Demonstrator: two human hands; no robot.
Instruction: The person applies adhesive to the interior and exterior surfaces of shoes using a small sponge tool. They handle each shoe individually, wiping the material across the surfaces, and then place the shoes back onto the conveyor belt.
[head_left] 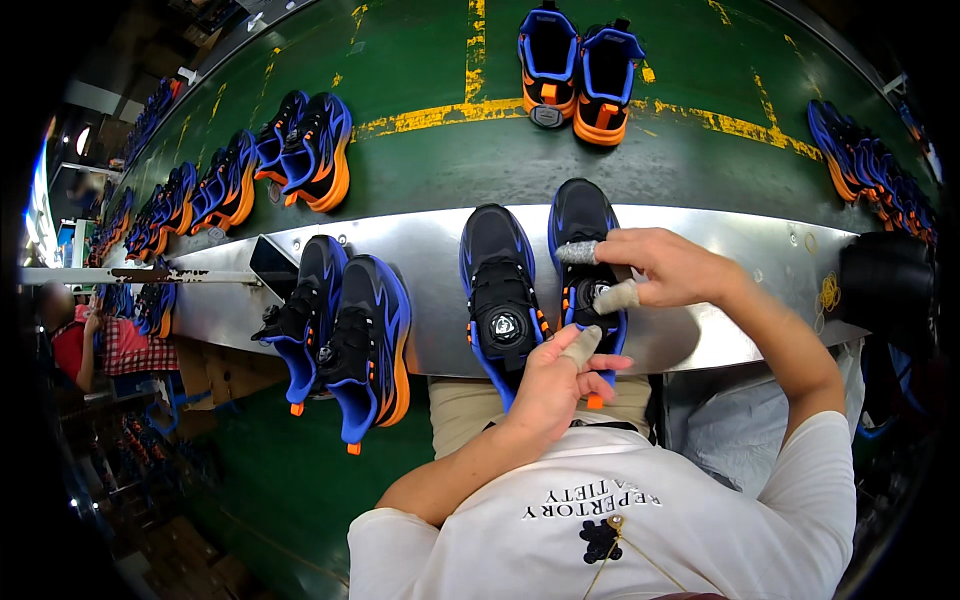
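Hands at work on one black-and-blue shoe (585, 262) lying on the metal worktop (430, 250), toe toward 12 o'clock. Right hand (668, 268) comes in from 3 o'clock, taped fingers (617, 296) pinched closed on the round dial area over the tongue. Left hand (556, 378) comes up from 6 o'clock, taped thumb pressing the heel end; grip closed against the shoe, steadying rather than lifting.

Its partner shoe (500, 300) lies just beside at 9 o'clock, dial facing up, untouched.

Judgement: this goes best with the heel kept braced by the left hand while the right works the dial, shoe flat on the worktop so it does not roll toward its partner.

A second pair (345, 335) sits farther toward 9 o'clock, hanging partly over the near worktop edge. More pairs ride the green belt (420, 60) beyond: one orange-soled pair (580, 75) at 12 o'clock, others strung out toward 10 and 2 o'clock.

Signs: worn yellow painted lines (440, 117) cross the belt, one running along it, one toward 12 o'clock. No packages visible. Another person in a red checked top (110, 345) sits at far 9 o'clock.
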